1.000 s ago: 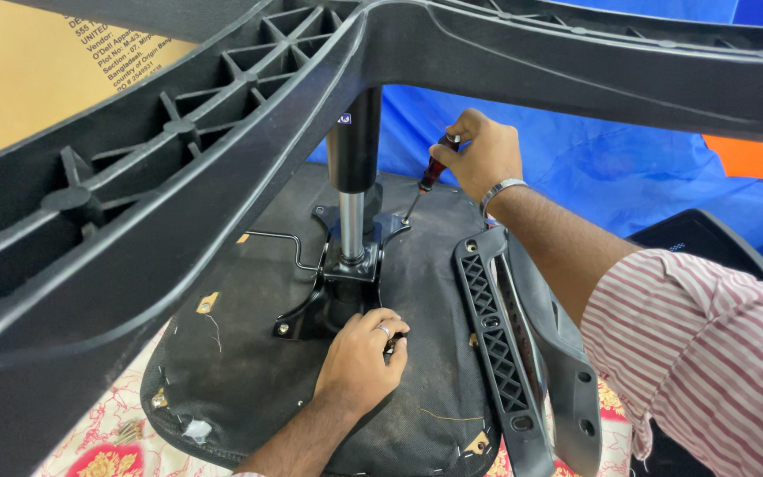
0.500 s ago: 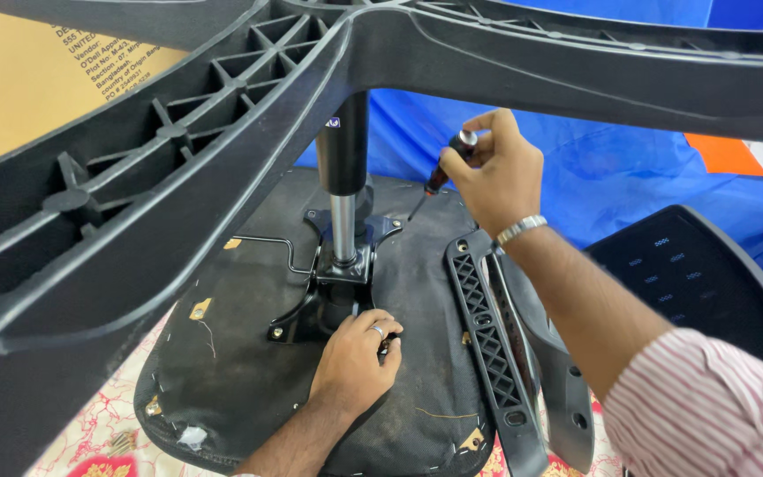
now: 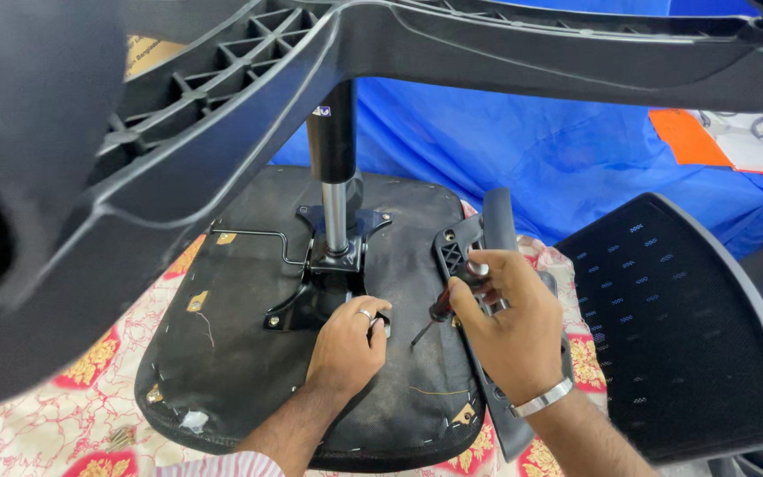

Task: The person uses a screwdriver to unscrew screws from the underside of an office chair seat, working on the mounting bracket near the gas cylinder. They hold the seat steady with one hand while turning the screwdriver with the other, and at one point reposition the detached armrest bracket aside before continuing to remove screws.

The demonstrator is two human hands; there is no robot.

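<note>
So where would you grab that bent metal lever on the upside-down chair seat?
Probably by the free end of the lever, coming from the left. That end juts out bare over the seat underside, while its other end disappears into the metal mechanism beside the left hand.

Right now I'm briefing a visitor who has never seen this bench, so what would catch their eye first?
The big black star-shaped chair base looms across the top, its gas column dropping to the upturned seat underside. At the centre, the left hand rests on the metal mechanism plate, while the right hand holds a screwdriver beside the black armrest. A mesh backrest lies right, against blue sheeting.
</note>
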